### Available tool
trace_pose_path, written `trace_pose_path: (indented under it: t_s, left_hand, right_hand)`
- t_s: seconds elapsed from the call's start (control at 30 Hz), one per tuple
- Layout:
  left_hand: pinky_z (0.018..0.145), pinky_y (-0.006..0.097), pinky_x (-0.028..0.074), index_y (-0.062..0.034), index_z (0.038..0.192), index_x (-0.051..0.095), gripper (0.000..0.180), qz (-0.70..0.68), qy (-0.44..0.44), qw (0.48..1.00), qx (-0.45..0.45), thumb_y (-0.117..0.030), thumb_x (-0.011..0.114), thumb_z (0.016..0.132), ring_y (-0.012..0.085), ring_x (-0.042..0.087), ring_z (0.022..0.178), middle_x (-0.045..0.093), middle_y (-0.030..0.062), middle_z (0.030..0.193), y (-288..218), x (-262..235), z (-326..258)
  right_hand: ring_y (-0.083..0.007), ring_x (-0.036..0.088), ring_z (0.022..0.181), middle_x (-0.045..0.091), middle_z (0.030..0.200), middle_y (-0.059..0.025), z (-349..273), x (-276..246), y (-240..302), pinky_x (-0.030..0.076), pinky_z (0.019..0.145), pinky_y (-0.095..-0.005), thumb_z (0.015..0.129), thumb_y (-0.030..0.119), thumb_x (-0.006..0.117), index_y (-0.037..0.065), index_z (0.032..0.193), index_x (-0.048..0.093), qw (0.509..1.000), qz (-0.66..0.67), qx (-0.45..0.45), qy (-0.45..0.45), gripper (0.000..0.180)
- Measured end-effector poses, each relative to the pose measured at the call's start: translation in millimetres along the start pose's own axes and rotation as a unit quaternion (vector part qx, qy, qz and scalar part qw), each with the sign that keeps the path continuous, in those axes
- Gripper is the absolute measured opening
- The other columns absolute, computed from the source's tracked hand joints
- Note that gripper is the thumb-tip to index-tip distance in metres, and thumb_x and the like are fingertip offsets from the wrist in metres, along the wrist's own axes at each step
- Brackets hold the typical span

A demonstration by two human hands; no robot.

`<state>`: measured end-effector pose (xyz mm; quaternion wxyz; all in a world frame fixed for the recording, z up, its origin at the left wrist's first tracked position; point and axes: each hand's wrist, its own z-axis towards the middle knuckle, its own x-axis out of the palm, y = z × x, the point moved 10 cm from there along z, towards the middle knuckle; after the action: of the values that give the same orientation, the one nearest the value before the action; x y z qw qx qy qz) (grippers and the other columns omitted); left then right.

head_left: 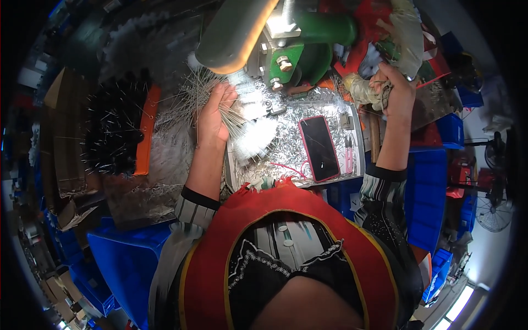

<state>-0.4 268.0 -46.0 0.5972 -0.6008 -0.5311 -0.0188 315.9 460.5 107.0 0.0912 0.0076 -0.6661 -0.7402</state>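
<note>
My left hand (215, 113) is closed around a fanned-out bundle of thin metal wires (235, 120), left of the green machine (297, 60). Bright white fuzzy ends, washed out by the lamp light, show at the bundle's lower right. My right hand (389, 88) is wrapped around a handle bound in pale cloth (363, 91), at the machine's right side. Below the machine, a shallow tray (356, 144) is strewn with small shiny metal bits. In it lie a dark-screened phone in a pink case (319, 148) and a small pink-handled tool (348, 154).
A lamp (234, 36) overhangs the machine. On the left lies an orange-backed brush (147, 129) with black bristles, beside a cardboard box (65, 115). Blue bins (126, 247) flank me on both sides. A fan (492, 212) stands far right.
</note>
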Motion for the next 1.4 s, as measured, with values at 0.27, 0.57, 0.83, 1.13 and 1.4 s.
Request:
trace_pose_path:
  t_s: [0.27, 0.57, 0.83, 1.13, 1.4]
  left_hand:
    - [0.083, 0.030, 0.049, 0.0030, 0.099, 0.052, 0.020, -0.084, 0.018, 0.996, 0.004, -0.006, 0.058, 0.083, 0.0216, 0.056, 0.092, 0.056, 0.0138, 0.099, -2.2, 4.8, 2.3]
    - [0.086, 0.029, 0.048, 0.0043, 0.101, 0.050, 0.022, -0.075, 0.001, 0.997, 0.028, -0.007, 0.058, 0.083, 0.0208, 0.055, 0.093, 0.055, 0.0125, 0.097, -3.4, 4.4, 6.5]
    - [0.082, 0.029, 0.050, 0.0044, 0.098, 0.051, 0.019, -0.073, -0.027, 0.997, 0.007, -0.006, 0.058, 0.083, 0.0210, 0.056, 0.092, 0.056, 0.0133, 0.098, -4.2, 5.1, 2.3]
    - [0.081, 0.032, 0.051, 0.0042, 0.101, 0.052, 0.027, -0.031, -0.020, 0.999, 0.007, -0.011, 0.061, 0.081, 0.0237, 0.057, 0.091, 0.058, 0.0131, 0.097, -6.1, -0.2, 5.6]
    - [0.088, 0.035, 0.048, 0.0063, 0.103, 0.048, 0.027, -0.116, -0.033, 0.993, -0.012, -0.013, 0.057, 0.085, 0.0245, 0.055, 0.096, 0.055, 0.0153, 0.099, -13.7, -23.1, 15.5]
  right_hand:
    - [-0.0190, 0.054, 0.047, 0.055, 0.057, -0.0113, -2.5, 1.5, -21.5, 0.042, 0.044, -0.0273, 0.070, 0.007, 0.062, -0.004, 0.070, 0.057, 0.991, 0.080, -0.094, 0.050, 0.012]
    - [-0.0185, 0.053, 0.044, 0.053, 0.053, -0.0096, 1.5, 2.6, 1.3, 0.044, 0.043, -0.0289, 0.067, 0.008, 0.064, -0.002, 0.066, 0.055, 0.995, 0.050, -0.066, 0.061, 0.013]
    - [-0.0183, 0.049, 0.045, 0.049, 0.052, -0.0097, 2.7, -2.9, 0.0, 0.044, 0.051, -0.0312, 0.070, 0.006, 0.060, 0.000, 0.059, 0.051, 1.000, 0.004, -0.005, 0.013, 0.016]
    - [-0.0160, 0.054, 0.053, 0.055, 0.059, -0.0081, -13.1, 11.9, -25.7, 0.046, 0.057, -0.0272, 0.075, 0.002, 0.057, -0.002, 0.064, 0.053, 0.973, 0.094, -0.192, 0.085, 0.011]
    - [-0.0171, 0.053, 0.082, 0.054, 0.097, -0.0103, -67.3, 1.8, -56.1, 0.041, 0.077, -0.0282, 0.076, 0.015, 0.064, -0.001, 0.082, 0.055, 0.991, -0.002, -0.105, -0.083, 0.019]
